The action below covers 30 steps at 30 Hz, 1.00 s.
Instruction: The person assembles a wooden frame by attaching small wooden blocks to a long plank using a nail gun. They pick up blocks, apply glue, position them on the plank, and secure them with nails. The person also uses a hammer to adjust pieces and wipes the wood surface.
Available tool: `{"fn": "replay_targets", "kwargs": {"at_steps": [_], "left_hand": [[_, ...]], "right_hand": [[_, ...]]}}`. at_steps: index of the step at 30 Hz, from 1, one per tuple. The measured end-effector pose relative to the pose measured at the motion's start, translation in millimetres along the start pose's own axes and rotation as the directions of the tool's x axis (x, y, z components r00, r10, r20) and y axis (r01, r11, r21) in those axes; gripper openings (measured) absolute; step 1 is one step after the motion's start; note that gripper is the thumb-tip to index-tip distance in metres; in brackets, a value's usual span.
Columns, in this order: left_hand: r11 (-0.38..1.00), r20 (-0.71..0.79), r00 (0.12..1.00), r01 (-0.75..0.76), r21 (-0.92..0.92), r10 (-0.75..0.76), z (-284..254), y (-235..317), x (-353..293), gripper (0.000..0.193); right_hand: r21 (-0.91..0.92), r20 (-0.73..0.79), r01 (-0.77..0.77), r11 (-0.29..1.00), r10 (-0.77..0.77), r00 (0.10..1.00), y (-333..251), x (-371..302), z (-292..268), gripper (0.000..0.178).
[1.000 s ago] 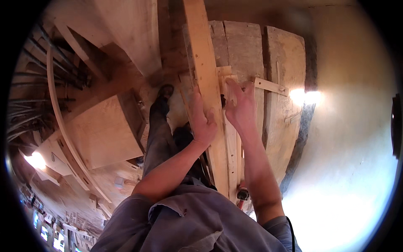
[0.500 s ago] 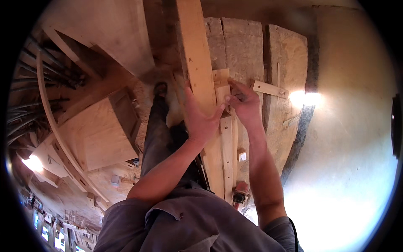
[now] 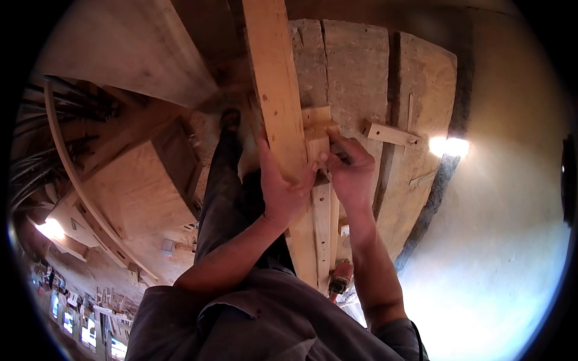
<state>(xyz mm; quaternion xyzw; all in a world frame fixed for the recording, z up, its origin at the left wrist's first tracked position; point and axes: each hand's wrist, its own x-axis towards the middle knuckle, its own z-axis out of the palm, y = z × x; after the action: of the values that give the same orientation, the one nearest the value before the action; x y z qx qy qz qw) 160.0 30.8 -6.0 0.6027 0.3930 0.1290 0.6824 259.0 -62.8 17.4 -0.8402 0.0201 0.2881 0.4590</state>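
Note:
A long pale wooden beam (image 3: 274,72) runs away from me across the bench. My left hand (image 3: 282,192) is closed around it, with the fingers over its left edge. The thumb reaches across to a small wooden block (image 3: 317,148) set against the beam's right side. From the right, my right hand (image 3: 350,173) is closed on that block, thumb and fingertips pinching it close to my left thumb. The curled fingers partly hide the block's lower end. Directly below lies a narrow wooden strip (image 3: 323,222) with dark holes along it.
Thick, worn bench planks (image 3: 358,72) with a dark gap carry a short drilled wooden piece (image 3: 391,133). Near my body rests a red power tool (image 3: 341,278). On the left are a large wooden box (image 3: 141,189) and a long curved strip (image 3: 75,171). A pale wall (image 3: 506,180) stands right.
The view has shifted slightly, so the bench planks appear a little further right. Both hands keep their hold, and the right fingers have curled in slightly around the block.

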Motion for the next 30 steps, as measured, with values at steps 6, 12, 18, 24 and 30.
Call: {"fn": "replay_targets", "kwargs": {"at_steps": [6,12,18,24,30], "left_hand": [[0.999,-0.02,0.999,-0.027,0.027,0.028,1,-5,-2,0.104],[0.999,-0.025,0.999,-0.033,0.031,0.034,2,-6,-1,0.103],[0.999,-0.026,0.999,-0.047,0.002,0.047,2,-12,-3,0.102],[0.997,-0.003,0.999,-0.037,-0.066,0.037,1,-5,0,0.101],[0.998,-0.022,0.999,-0.049,-0.04,0.048,2,-10,-2,0.099]], "right_hand": [[-0.018,0.016,0.035,0.999,-0.035,0.999,1,1,-1,0.039],[-0.112,0.199,0.068,0.991,-0.045,0.979,-7,17,-11,0.05],[-0.336,0.451,0.207,0.919,-0.036,0.892,-28,37,-22,0.054],[-0.324,0.489,0.213,0.922,-0.03,0.872,-37,41,-21,0.053],[-0.362,0.531,0.26,0.895,-0.031,0.847,-37,49,-23,0.051]]}}
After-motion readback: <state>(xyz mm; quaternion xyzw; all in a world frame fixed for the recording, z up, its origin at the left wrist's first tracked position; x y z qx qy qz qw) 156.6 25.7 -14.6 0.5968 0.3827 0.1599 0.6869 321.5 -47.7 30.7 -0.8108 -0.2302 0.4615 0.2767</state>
